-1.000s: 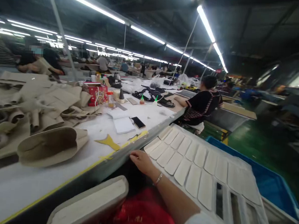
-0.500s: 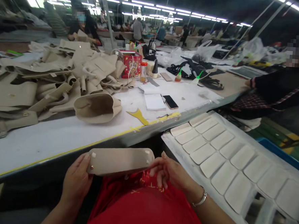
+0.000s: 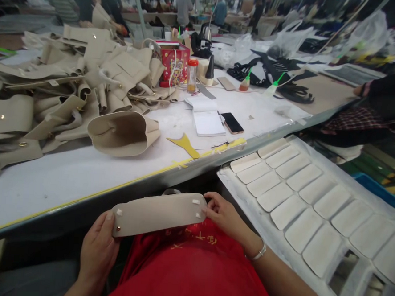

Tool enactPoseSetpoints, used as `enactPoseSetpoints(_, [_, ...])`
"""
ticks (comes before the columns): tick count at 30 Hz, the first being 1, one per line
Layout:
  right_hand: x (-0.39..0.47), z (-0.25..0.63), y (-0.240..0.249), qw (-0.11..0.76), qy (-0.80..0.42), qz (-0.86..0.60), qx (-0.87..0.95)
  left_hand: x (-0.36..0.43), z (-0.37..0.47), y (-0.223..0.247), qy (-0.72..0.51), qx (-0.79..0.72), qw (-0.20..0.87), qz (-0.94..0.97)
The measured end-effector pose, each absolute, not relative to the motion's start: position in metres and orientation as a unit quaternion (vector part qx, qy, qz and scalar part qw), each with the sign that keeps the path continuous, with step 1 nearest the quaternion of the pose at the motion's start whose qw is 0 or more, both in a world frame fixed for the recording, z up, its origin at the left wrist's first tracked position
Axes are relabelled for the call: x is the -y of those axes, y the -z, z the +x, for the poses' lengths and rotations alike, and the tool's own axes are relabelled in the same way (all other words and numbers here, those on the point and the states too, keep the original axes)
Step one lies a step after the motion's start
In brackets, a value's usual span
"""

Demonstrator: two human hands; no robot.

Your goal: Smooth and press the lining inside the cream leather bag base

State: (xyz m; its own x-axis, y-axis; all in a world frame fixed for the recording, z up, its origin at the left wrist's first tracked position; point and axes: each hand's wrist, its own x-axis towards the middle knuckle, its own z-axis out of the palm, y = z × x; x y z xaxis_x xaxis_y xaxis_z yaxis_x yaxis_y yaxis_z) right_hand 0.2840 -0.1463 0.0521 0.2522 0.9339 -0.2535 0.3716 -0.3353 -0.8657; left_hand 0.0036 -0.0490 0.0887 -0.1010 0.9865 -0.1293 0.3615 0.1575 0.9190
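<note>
A long beige leather panel with rounded ends is held level in front of my red shirt. My left hand grips its left end, thumb on top, beside a white tab and a small brass-coloured stud. At the right end, my right hand pinches the edge near two small white tabs. The undersides of the panel and the fingers below it are hidden. Beyond, on the white table, an open beige bag body lies on its side.
Beige bag parts are heaped at the left. A yellow pattern piece, a notepad and a phone lie mid-table. To the right, a board bears rows of pale panels. A person's dark sleeve shows at far right.
My right fingers, loosely spread by the panel's right end before, now pinch that end. The panel's face has tilted more towards me, and the view has dipped downward.
</note>
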Motion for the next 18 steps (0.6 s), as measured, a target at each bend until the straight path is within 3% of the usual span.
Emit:
enactPoseSetpoints(5, [0.144, 0.286, -0.056, 0.351, -0.467, -0.695, 0.42, 0.047, 0.008, -0.08, -0.417, -0.614, 0.504, 0.441])
enactPoseSetpoints(8, [0.141, 0.287, -0.058, 0.347, -0.5, -0.68, 0.41, 0.044, 0.007, -0.076, -0.394, -0.621, 0.487, 0.471])
enactPoseSetpoints(15, [0.135, 0.288, -0.058, 0.329, -0.503, -0.691, 0.401, 0.033, -0.026, -0.075, -0.205, -0.69, 0.357, 0.596])
enactPoseSetpoints(18, [0.133, 0.288, -0.06, 0.323, -0.499, -0.701, 0.395, 0.027, -0.037, -0.063, -0.176, -0.685, 0.414, 0.573])
